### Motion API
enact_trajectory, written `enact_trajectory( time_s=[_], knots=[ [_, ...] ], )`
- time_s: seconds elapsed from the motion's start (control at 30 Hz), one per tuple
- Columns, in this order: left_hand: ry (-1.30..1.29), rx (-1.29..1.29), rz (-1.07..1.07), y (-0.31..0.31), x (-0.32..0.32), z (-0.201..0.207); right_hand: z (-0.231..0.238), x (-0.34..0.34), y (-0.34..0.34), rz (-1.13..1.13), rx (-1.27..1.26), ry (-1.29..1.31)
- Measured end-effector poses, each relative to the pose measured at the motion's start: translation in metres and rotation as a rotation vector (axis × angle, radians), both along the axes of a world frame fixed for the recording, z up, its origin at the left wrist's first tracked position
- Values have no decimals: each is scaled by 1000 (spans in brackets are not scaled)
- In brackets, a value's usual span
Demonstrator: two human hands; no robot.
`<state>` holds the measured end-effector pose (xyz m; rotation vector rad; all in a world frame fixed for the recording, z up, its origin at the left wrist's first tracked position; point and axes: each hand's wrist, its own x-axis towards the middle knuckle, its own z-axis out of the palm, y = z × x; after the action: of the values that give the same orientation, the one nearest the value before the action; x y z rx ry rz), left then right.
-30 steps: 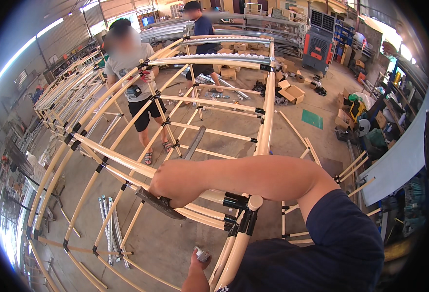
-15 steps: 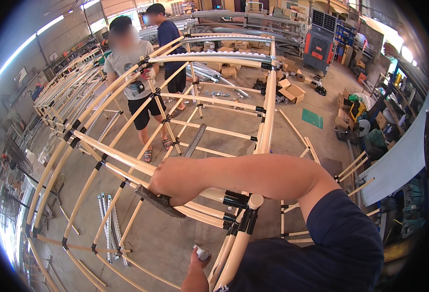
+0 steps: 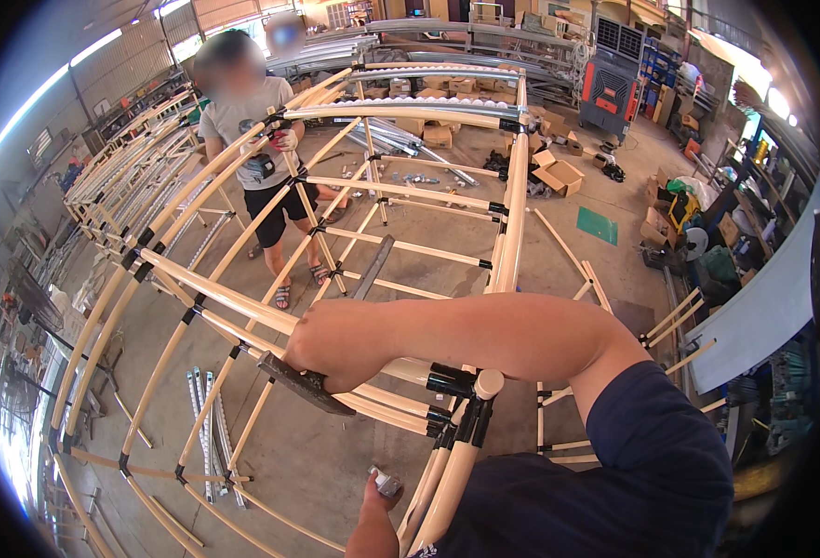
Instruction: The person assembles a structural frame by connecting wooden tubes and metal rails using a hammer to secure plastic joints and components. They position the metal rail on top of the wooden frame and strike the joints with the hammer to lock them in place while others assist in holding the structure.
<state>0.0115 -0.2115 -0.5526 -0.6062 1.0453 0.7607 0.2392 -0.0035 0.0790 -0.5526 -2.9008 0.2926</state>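
Note:
From the right, my bare forearm reaches across a frame of cream tubes with black joints (image 3: pixel 452 379). My right hand (image 3: pixel 321 358), at its end, is closed at a dark flat bar (image 3: pixel 306 385) lying slantwise by the tubes; most of its fingers are hidden. Beyond the forearm another dark bar piece (image 3: pixel 373 268) sticks out; whether the two join is hidden. Low in the picture, beside the upright tubes of the near corner, my left hand (image 3: pixel 375 495) holds a small grey, metal-looking piece (image 3: pixel 387 483) between thumb and fingers.
Across the frame stands a person in a grey shirt (image 3: pixel 252 116), gloved hand at a joint; a second person is mostly hidden behind. Silver rails (image 3: pixel 207 432) lie on the floor at left. Open cardboard boxes (image 3: pixel 559 175), a green sheet (image 3: pixel 597 225) and a red-black machine (image 3: pixel 610 88) stand beyond.
The person in dark blue at the back has moved lower and left, now mostly behind the grey-shirted person, who leans slightly. Both my hands stay in place.

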Motion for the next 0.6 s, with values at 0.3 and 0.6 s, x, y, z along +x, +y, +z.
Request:
enact_trajectory(
  time_s=[0.3, 0.6],
  knots=[
    [15, 15, -27, 0, 3, -1, -3, 2, 1, -9, 5, 3],
    [5, -30, 4, 2, 6, 6, 1, 2, 0, -17, 1, -31]
  ],
)
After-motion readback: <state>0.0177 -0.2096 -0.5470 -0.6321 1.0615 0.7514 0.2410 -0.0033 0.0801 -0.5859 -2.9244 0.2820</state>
